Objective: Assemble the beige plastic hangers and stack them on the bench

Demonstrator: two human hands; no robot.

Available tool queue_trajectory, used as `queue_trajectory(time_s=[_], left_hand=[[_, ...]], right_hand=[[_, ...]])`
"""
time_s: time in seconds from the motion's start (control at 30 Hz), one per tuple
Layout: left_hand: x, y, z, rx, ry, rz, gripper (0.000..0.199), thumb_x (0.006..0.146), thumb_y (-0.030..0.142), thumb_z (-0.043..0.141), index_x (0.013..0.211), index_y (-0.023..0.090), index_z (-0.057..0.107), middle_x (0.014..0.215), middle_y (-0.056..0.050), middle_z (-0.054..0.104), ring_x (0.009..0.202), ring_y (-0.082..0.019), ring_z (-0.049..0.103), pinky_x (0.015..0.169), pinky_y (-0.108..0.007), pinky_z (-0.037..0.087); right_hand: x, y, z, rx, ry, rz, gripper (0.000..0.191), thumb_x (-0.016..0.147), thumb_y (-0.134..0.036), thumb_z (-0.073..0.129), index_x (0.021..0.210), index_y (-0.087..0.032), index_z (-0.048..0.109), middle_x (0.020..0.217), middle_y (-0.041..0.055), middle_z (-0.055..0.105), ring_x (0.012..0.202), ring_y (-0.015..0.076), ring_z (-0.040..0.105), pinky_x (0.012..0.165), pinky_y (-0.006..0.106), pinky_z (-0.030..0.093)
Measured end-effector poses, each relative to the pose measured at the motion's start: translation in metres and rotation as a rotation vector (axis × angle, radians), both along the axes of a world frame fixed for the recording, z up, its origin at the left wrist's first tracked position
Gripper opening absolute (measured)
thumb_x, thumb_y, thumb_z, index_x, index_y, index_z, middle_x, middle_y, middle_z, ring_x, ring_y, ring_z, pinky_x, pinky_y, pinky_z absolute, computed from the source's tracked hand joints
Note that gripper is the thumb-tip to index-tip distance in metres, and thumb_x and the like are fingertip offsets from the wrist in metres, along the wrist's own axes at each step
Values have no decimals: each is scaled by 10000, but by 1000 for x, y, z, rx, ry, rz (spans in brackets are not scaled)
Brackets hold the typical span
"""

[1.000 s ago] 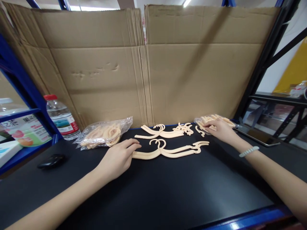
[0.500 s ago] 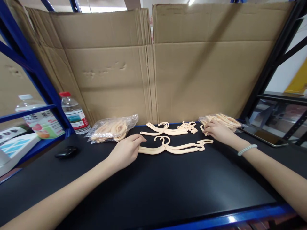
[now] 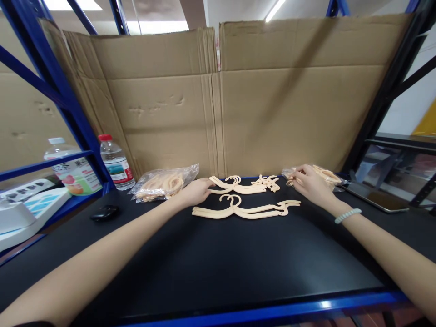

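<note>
Head view, and from where I stand the left hand (image 3: 197,191) is at the left end of the far hanger (image 3: 250,189), fingers close together, though I can't tell if they grip it. The right hand (image 3: 309,181) is over the right bag (image 3: 327,175), fingers bent; whether they pinch anything, I can't tell. The near hanger (image 3: 213,214) lies on the black table (image 3: 259,254), small parts (image 3: 272,184) beyond its right side
</note>
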State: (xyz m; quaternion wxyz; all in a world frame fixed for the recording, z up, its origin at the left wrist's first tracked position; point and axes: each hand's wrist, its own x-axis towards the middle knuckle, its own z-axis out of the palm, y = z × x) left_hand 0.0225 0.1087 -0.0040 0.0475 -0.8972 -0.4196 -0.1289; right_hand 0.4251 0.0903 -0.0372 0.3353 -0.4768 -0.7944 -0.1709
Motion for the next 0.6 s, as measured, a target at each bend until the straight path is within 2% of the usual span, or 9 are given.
queue_trajectory(time_s=[0.13, 0.27, 0.43, 0.53, 0.6], left_hand=[[4, 14, -9, -3, 27, -48, 120, 897, 178, 605, 987, 109, 642, 1058, -82, 657, 1016, -220, 621, 909, -432, 494], [6, 17, -14, 15, -3, -45, 153, 922, 256, 592, 885, 112, 630, 932, -53, 652, 911, -194, 630, 838, -395, 514], [8, 7, -2, 49, -127, 2, 140, 959, 222, 474, 934, 135, 580, 886, -60, 670, 800, -182, 649, 737, -327, 510], [6, -9, 9, 95, -235, 47, 155, 968, 260, 420, 955, 164, 542, 878, -73, 682, 781, -209, 657, 682, -316, 495], [4, -23, 12, 128, -310, 65, 147, 964, 279, 419, 974, 171, 519, 863, -66, 676, 769, -210, 656, 670, -313, 492]], right_hand=[[-3, -10, 9, 43, 263, -40, 294, 913, -350, 422, 909, -176, 659, 808, 103, 549, 753, 249, 538, 690, 383, 434], [-13, -17, 14, 1, 521, -32, 314, 906, -411, 464, 940, -169, 663, 649, 50, 567, 605, 203, 526, 554, 324, 402], [-27, -25, 17, -124, 753, 51, 308, 874, -444, 498, 939, -178, 639, 676, 57, 639, 550, 174, 560, 468, 283, 429], [-34, -29, 20, -211, 967, 148, 230, 792, -359, 578, 926, -184, 643, 767, 68, 678, 560, 154, 556, 480, 275, 448], [-39, -32, 22, -304, 1155, 269, 218, 721, -281, 604, 905, -178, 659, 842, 78, 688, 599, 149, 557, 520, 281, 464]])
